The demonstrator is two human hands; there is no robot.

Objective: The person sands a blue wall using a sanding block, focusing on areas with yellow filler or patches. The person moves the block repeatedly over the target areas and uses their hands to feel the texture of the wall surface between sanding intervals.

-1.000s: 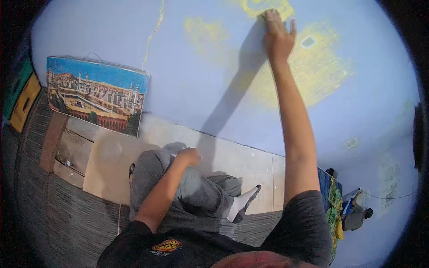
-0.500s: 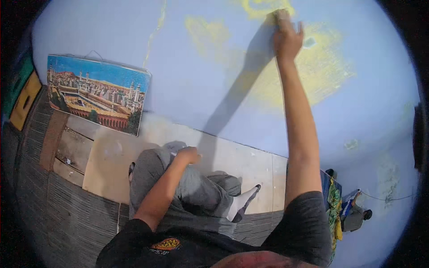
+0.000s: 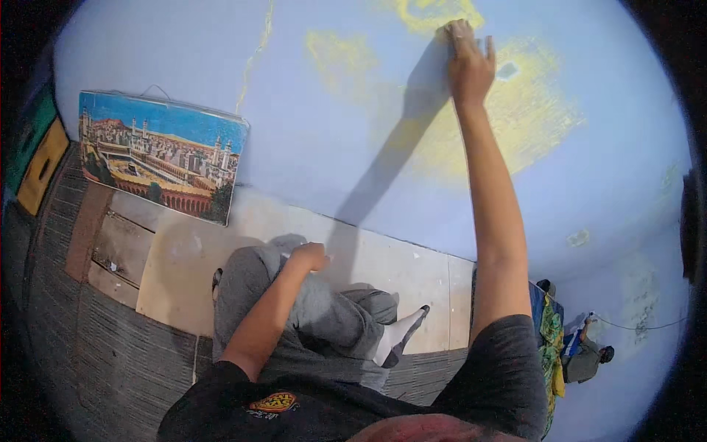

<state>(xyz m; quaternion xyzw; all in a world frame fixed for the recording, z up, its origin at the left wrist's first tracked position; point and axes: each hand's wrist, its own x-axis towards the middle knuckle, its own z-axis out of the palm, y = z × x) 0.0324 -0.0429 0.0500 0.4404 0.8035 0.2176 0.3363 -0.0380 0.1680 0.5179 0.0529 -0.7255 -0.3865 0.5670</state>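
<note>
My right hand [image 3: 471, 74] is raised against the pale blue wall [image 3: 353, 158], just below a yellow patch near the top. Its fingers are bunched and pressed to the wall, with one finger standing out; whatever lies under them is hidden. Around and below it spreads a large scuffed yellow patch [image 3: 508, 110] with a small pale spot. My left hand [image 3: 309, 257] rests closed by my bent knee [image 3: 254, 272] in grey trousers. A whitish sliver shows beside it, too small to name.
A framed city picture [image 3: 162, 158] leans at the wall's foot on the left. Pale boards [image 3: 180, 265] and dark striped matting [image 3: 140, 361] cover the floor. A thin yellow crack line [image 3: 258, 55] runs down the wall. Another person [image 3: 587, 361] sits at the right beside patterned cloth [image 3: 550, 339].
My right hand has shifted slightly down and left on the wall, and its outstretched finger has moved a little. My left hand stays by the knee.
</note>
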